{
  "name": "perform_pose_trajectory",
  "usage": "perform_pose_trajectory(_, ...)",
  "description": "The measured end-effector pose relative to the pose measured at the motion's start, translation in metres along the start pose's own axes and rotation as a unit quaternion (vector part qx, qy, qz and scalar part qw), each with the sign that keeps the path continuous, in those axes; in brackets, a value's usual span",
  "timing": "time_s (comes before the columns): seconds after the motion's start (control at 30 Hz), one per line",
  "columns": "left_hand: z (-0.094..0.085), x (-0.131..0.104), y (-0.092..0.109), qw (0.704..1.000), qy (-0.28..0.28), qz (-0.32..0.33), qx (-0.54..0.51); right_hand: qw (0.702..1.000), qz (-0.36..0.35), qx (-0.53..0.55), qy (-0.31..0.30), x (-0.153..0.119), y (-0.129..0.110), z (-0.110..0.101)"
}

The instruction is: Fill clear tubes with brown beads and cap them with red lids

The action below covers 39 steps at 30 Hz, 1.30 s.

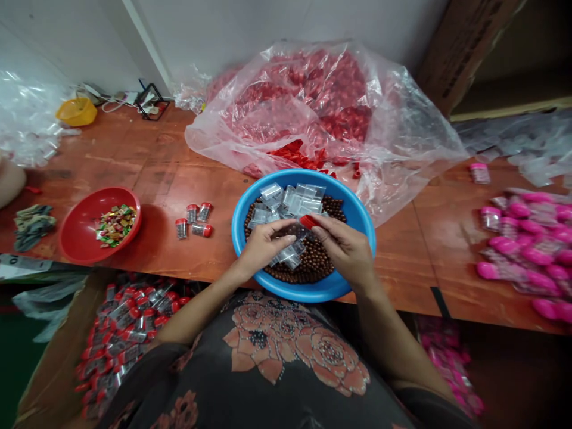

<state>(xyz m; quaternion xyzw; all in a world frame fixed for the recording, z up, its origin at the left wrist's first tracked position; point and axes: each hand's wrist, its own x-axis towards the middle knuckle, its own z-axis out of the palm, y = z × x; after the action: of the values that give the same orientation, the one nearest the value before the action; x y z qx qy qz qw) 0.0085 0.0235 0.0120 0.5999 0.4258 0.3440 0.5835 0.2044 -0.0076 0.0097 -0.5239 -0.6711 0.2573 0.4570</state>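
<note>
Both hands meet over a blue basin (238, 238) that holds brown beads (313, 262) and several clear plastic boxes or jars (308, 196). Between thumb and fingers, my left hand (264, 245) pinches a small clear jar (295, 229), partly hidden by the fingers. My right hand (351, 249) is closed on a red cap (308, 221) at the jar's end. Whether the cap is fully seated on the jar cannot be made out. Left of the basin, several small red-capped jars (201, 230) with dark contents lie or stand on the table.
A red bowl (74, 238) with colourful wrapped pieces sits at the left. Behind the basin lies a large clear bag (402, 143) of red caps. Pink-capped jars (527, 244) are heaped at the right. Below the table edge, a carton (53, 363) holds red-capped jars.
</note>
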Motion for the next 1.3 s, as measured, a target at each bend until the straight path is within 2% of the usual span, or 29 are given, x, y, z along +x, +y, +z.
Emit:
perform_pose_trajectory(0.13, -0.002, -0.002, 0.002, 1.0, -0.015, 0.004, 0.006, 0.995, 0.07, 0.076, 0.0, 0.001, 0.006, -0.002)
perform_pose_trajectory(0.23, -0.002, -0.004, 0.001, 1.0, -0.02, 0.009, 0.013, 0.994, 0.064, 0.085, -0.015, 0.003, 0.009, -0.007)
perform_pose_trajectory(0.4, 0.002, -0.006, -0.001, 1.0, -0.019, 0.01, 0.02, 0.997, -0.013, 0.061, -0.044, 0.0, 0.005, -0.011)
perform_pose_trajectory(0.53, 0.004, -0.007, 0.0, 1.0, -0.017, 0.007, 0.013, 0.994, -0.081, 0.0, -0.079, -0.007, 0.001, -0.009)
perform_pose_trajectory(0.7, 0.005, -0.008, -0.004, 1.0, -0.018, -0.016, -0.018, 0.974, -0.185, -0.11, -0.062, -0.014, 0.008, 0.0)
perform_pose_trajectory(0.87, 0.007, -0.01, -0.004, 0.995, -0.027, -0.054, -0.079, 0.958, -0.22, -0.176, -0.057, -0.018, 0.013, 0.008)
perform_pose_trajectory(1.0, 0.014, -0.007, 0.002, 0.99, -0.01, -0.061, -0.13, 0.962, -0.203, -0.18, -0.043, -0.019, 0.007, 0.012)
perform_pose_trajectory(1.17, 0.035, 0.001, -0.002, 0.956, -0.03, -0.154, -0.249, 0.973, -0.152, -0.158, -0.078, -0.021, -0.002, 0.015)
perform_pose_trajectory(1.3, 0.05, 0.001, -0.005, 0.956, 0.033, -0.162, -0.241, 0.969, -0.163, -0.182, -0.044, -0.022, -0.004, 0.016)
